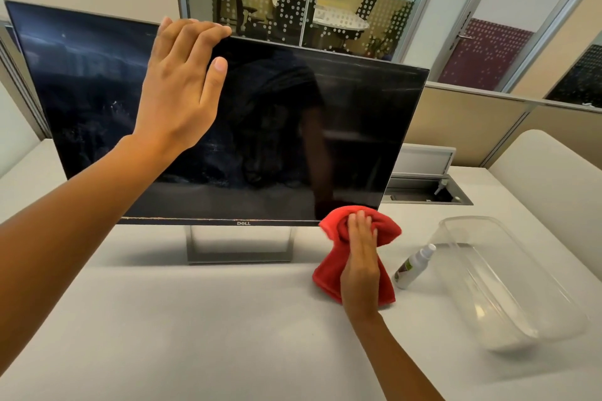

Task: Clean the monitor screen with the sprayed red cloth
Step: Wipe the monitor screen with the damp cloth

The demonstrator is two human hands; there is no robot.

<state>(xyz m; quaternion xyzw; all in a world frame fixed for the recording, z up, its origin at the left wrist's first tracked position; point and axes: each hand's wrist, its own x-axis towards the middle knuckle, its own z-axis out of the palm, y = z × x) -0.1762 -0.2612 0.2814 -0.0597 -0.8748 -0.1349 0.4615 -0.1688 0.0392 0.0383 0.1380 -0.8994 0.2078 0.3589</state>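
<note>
A black monitor stands on a white desk, its dark screen smeared and dusty on the left part. My left hand grips the monitor's top edge, fingers hooked over the back and thumb on the screen. My right hand holds a bunched red cloth and presses its top against the screen's lower right corner; the rest of the cloth hangs down toward the desk.
A small white spray bottle lies on the desk right of the cloth. A clear plastic tub sits further right. The monitor's silver stand is at centre. An open cable hatch lies behind.
</note>
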